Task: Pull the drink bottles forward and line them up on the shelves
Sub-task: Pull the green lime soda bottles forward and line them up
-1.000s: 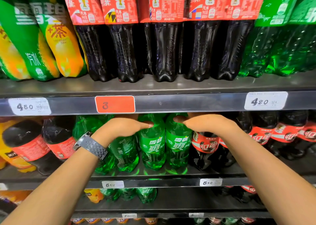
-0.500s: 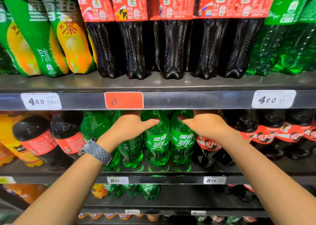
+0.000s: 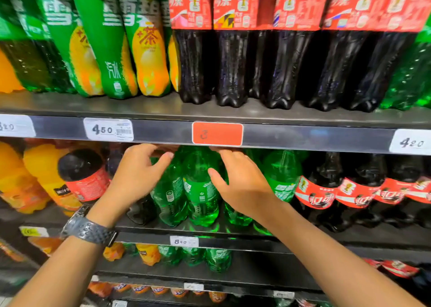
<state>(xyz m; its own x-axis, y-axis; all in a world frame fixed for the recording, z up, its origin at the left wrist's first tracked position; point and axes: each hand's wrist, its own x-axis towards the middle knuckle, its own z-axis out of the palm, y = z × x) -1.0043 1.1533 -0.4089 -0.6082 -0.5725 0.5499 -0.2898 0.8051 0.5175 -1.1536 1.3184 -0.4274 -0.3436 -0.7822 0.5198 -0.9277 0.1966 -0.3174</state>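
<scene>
Upper shelf, left: tall green-and-yellow Sprite tea bottles point(image 3: 149, 50) stand packed side by side.
Upper shelf, right: large cola bottles point(image 3: 233, 68) with red labels stand upright in a row.
Shelf rail: a white 450 tag point(image 3: 108, 129), then a red tag point(image 3: 217, 134), then a white 420 tag point(image 3: 411, 142).
Middle shelf, far left: orange drink bottles point(image 3: 39, 166), with a red-labelled cola bottle point(image 3: 84, 178) leaning just beside them.
Wristwatch point(image 3: 88, 229): a grey band on my left wrist, in front of the middle shelf's edge.
Left hand point(image 3: 137, 176): my fingers curl up under the rail and my thumb points toward the green bottles. I cannot tell whether they hold anything behind my palm.
Front Sprite bottle point(image 3: 200, 190): upright on the middle shelf between my two hands, with its neighbour Sprite bottle point(image 3: 170, 194) touching its left side.
Right hand point(image 3: 242, 185): my thumb lies on the front Sprite bottle and my fingers wrap round its right shoulder, so I hold it.
Middle shelf, right: another Sprite bottle point(image 3: 283, 178) shows past my right hand, then a row of Coca-Cola bottles point(image 3: 326, 190) set further back.
</scene>
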